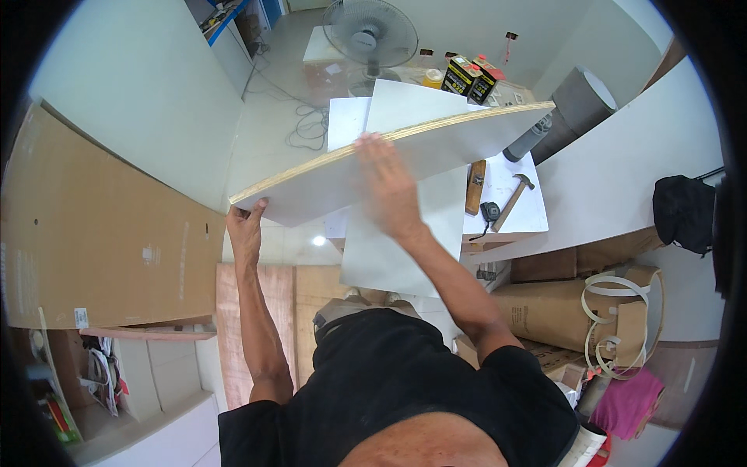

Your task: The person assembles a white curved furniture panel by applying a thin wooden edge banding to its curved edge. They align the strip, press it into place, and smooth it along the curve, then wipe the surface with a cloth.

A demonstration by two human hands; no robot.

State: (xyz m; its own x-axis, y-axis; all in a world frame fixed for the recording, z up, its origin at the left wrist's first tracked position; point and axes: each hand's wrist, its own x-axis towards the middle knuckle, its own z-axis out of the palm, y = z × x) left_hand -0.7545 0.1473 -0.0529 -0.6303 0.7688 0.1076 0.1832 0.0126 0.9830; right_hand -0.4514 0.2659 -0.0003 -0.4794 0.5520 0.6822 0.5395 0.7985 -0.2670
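Head view: the step in hand appeared to be lifting a white laminated board (327,183) clear of the tabletop (513,214). The left hand (247,226) was clamped on the board's near-left corner. The right hand (389,187) lay flat on its top face, fingers apart, gripping nothing. A hammer (513,198) lay to the right. The next move likely called for steady two-handed support.

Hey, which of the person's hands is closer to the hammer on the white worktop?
Right. The right hand lies flat on the white board, a short way left of the hammer. The left hand grips the board's far left corner.
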